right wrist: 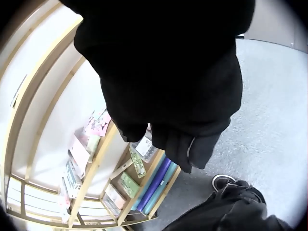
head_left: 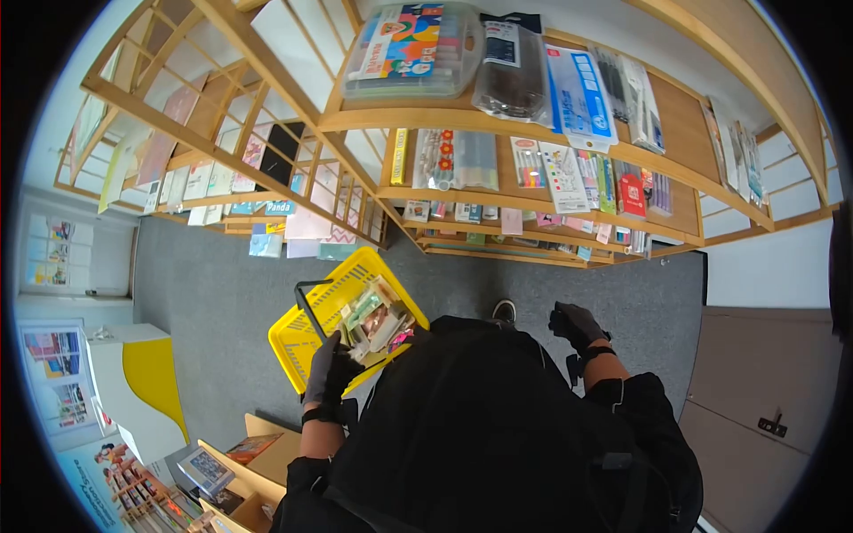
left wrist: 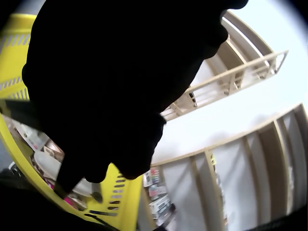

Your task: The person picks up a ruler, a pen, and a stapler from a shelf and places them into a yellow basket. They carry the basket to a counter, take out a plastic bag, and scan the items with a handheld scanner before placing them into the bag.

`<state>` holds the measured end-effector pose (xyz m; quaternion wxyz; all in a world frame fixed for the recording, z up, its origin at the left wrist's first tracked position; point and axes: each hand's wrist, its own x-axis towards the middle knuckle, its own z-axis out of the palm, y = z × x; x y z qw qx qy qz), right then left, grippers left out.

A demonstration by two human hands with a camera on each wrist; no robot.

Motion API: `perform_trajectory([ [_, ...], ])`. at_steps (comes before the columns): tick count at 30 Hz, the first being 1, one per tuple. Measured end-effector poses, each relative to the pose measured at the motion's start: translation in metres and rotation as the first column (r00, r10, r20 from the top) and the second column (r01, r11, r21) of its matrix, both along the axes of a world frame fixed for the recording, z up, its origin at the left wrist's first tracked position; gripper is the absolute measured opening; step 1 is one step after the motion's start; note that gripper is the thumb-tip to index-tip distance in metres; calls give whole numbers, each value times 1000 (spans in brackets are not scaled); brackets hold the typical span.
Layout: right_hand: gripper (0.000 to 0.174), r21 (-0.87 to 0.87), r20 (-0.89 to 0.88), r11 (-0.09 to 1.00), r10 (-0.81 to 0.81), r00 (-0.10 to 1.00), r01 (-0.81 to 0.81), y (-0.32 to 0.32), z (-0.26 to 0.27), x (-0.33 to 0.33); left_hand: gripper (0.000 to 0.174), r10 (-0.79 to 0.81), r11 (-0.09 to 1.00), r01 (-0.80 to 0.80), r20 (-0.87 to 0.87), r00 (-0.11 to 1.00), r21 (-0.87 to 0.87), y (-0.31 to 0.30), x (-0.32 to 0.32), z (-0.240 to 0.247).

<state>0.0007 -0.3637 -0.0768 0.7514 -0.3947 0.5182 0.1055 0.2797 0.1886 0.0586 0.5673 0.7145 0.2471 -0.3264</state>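
Perhaps, with the left hand [head_left: 332, 371] gripping its handle [head_left: 311, 314] beside the body [head_left: 471, 417] and the right hand [head_left: 579, 327] loose and empty, the yellow basket [head_left: 286, 342] could swing and spill its packets [head_left: 377, 318].

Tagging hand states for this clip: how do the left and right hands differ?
- Load: the left hand has its grip round the basket handle; the right hand shows nothing held.
- Fingers: left hand's close on that handle; right hand's hang loosely curled.
- Place: left hand is at the yellow basket; right hand is out over bare floor.
Shared: both look dark-gloved, with a dark strap at the wrist.
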Motion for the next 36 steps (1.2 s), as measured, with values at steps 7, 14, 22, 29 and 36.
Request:
perform_trajectory([
  [7, 27, -184, -117, 911, 354, 928, -370, -30, -68, -36, 29, -558, 830, 434, 558, 615, 351, -35, -27, 15],
  [14, 28, -84, -124, 960, 255, 959, -266, -22, -29, -10, 28, 13, 988, -16, -22, 1000, -156, -23, -5, 11],
  [22, 26, -96, -146, 936, 323, 935, -338, -20, -14, 24, 32, 398, 781, -550, -442, 804, -297, 25, -4, -44],
  [29, 24, -103, -195, 885, 429, 882, -453, -10, -16, 31, 30, 400, 802, -550, -473, 785, -233, 78, -7, -148],
  [36, 24, -104, -125, 914, 378, 917, -391, -20, -19, 35, 34, 493, 782, -594, -395, 775, -189, 78, -22, -176],
])
